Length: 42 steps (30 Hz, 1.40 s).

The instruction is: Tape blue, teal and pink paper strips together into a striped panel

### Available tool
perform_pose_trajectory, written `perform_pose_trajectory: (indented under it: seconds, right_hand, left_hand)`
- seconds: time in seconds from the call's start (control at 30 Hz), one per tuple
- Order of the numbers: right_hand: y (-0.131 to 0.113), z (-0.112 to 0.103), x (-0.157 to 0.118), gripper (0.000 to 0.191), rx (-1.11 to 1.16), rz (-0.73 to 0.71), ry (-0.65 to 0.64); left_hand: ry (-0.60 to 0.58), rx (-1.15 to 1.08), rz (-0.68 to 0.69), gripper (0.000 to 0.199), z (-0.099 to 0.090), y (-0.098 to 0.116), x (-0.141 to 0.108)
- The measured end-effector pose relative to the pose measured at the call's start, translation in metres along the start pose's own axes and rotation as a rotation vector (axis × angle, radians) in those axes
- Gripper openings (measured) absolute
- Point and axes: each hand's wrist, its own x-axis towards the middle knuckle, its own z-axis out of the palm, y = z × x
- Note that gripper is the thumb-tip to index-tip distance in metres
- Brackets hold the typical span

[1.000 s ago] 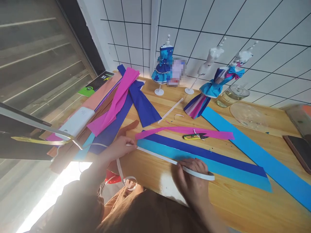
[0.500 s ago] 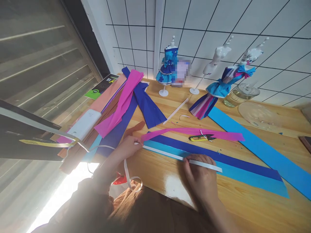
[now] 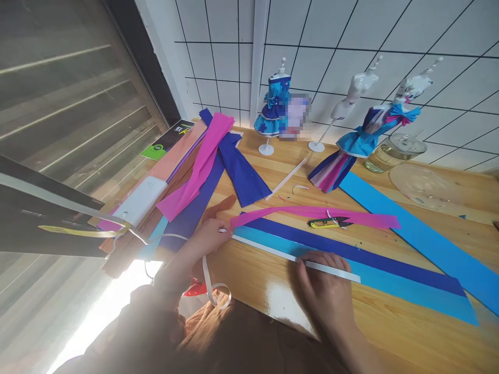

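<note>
A narrow white tape (image 3: 268, 248) runs along the near edge of a light blue strip (image 3: 413, 292). The light blue strip lies beside a dark blue strip (image 3: 390, 265) on the wooden table (image 3: 249, 280). My left hand (image 3: 212, 235) pinches the tape at the strips' left end, and a loose tail of it curls down past the table edge. Farther right, my right hand (image 3: 331, 280) has thumb and curled fingers closed on the tape, its free end sticking out past them. Behind the strips lie a pink strip (image 3: 280, 210) and yellow-and-black thread snips (image 3: 329, 222).
Coloured strips (image 3: 195, 171) and a white power-bank-like box (image 3: 146, 200) lie at the left. Along the wall stand a dressed mannequin (image 3: 276, 106), a bare mannequin (image 3: 356, 96) and another dressed mannequin (image 3: 362, 137). A glass jar (image 3: 395, 151) and a long blue strip (image 3: 413, 234) are at the right.
The whole view has shifted slightly, so things appear a little farther right. Both hands keep their grip on the tape, hardly moved against the strips.
</note>
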Motion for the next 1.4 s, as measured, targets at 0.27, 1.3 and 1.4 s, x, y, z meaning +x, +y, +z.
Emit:
perform_pose_trajectory:
  seconds: [0.27,1.3,1.4]
  right_hand:
    - [0.0021,0.0033,-0.0027,0.016,-0.002,0.012,-0.005]
    - [-0.0019,-0.0007,0.0064,0.027,-0.174,0.078,-0.088]
    - [-0.0037,0.0003,0.0064,0.024,-0.195,0.089,-0.086]
  left_hand:
    - [0.021,0.004,0.003,0.027,0.0008,0.0008,-0.0014]
    - [0.069,0.080,-0.022,0.024,0.0023,0.0083,-0.0066]
    - [0.076,0.078,-0.027,0.024,0.0027,0.0070,-0.0059]
